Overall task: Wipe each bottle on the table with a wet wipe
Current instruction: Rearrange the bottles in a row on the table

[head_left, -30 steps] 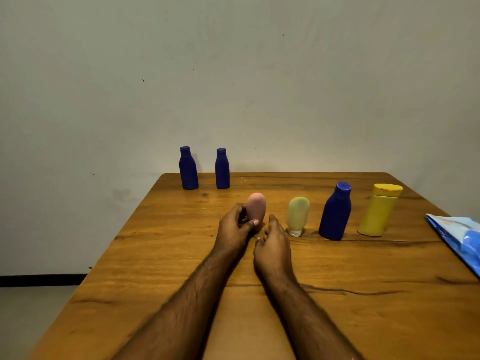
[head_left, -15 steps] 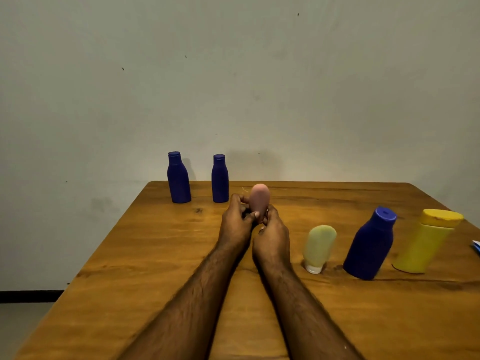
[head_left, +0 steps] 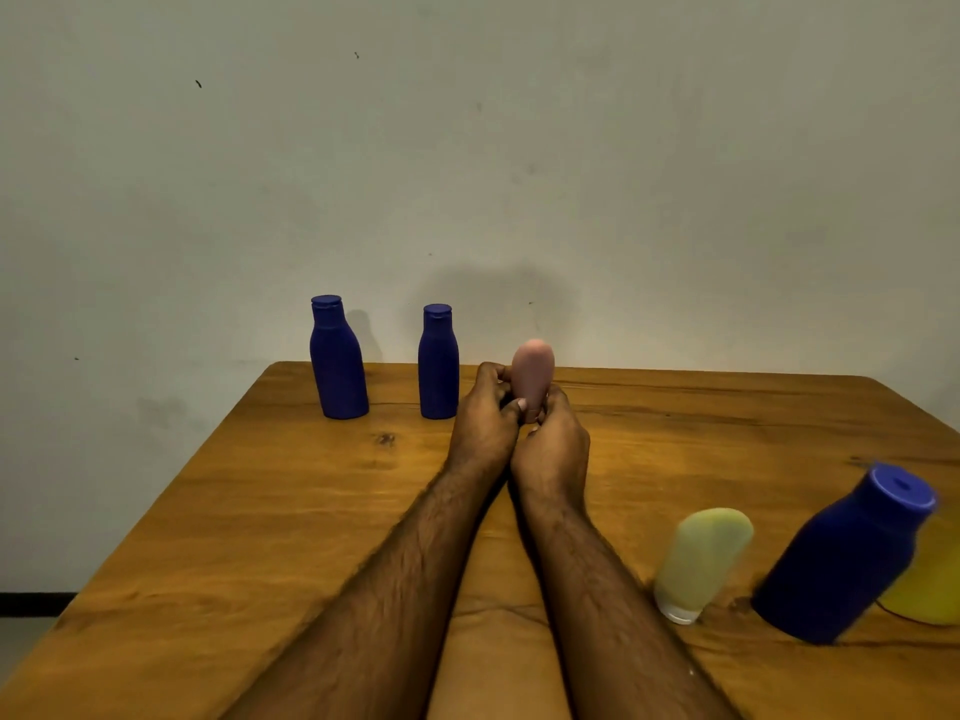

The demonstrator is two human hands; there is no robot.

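Both hands meet at table [head_left: 260,511] centre. The left hand [head_left: 483,423] and right hand [head_left: 553,449] grip the lower part of an upright pink tube [head_left: 532,374], fingers curled round it. Beyond and left of the left hand stand two blue bottles [head_left: 337,361] [head_left: 438,363], upright, apart. Nearer than the right hand, to its right: a pale green tube [head_left: 701,558] standing on its cap, a large blue bottle [head_left: 841,558], and a yellow bottle [head_left: 930,584] partly behind it.

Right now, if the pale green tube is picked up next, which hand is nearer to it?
Probably the right hand. The pale green tube stands on its side of the table. Both it and the left hand hold the pink bottle.
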